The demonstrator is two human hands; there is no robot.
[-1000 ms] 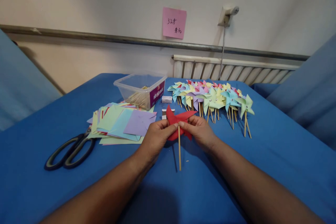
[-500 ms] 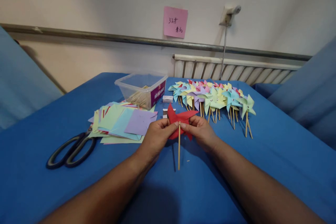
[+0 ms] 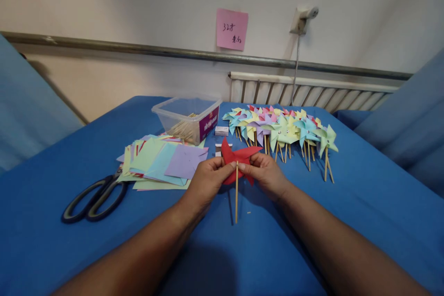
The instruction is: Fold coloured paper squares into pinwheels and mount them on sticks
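Observation:
A red paper pinwheel (image 3: 239,152) is held up in front of me, its thin wooden stick (image 3: 237,199) pointing down towards me. My left hand (image 3: 207,178) grips it from the left, thumb beside the top of the stick. From the other side my right hand (image 3: 267,173) is closed on it, its thumb near the same spot. Both sets of fingertips are partly hidden behind the red paper. Just behind the pinwheel lies a small open box (image 3: 219,151), partly covered by it.
Scissors (image 3: 93,199) lie at left beside stacked coloured paper (image 3: 156,159). Behind stands a clear plastic tub (image 3: 166,113) of sticks, with a small box (image 3: 221,131) nearby. Finished pinwheels (image 3: 280,129) crowd the back right. A blue cloth (image 3: 364,208) covers the table.

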